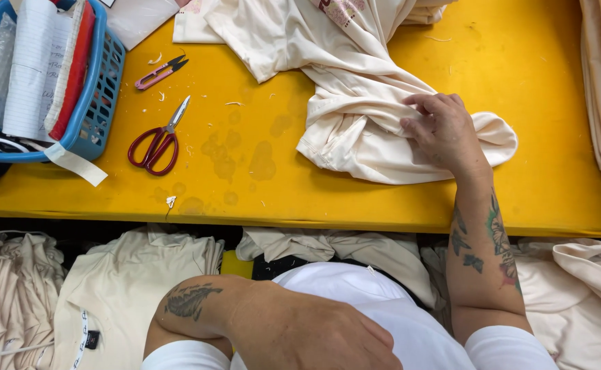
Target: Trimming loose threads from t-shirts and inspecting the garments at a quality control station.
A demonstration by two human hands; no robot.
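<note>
Starting nearest, the left hand [314, 336] is seen low against the white shirt, cut off by the frame; finger state cannot be told. Farther, the cream garment [355, 130] on the yellow table [245, 103] is pinched by the right hand [441, 130], fingertips hidden in folds.

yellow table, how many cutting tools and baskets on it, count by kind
Red-handled scissors: 1
Pink thread snips: 1
Blue basket: 1
Total: 3

They all lie on the yellow table, apart from the right hand, which rests on the cream garment.
</note>
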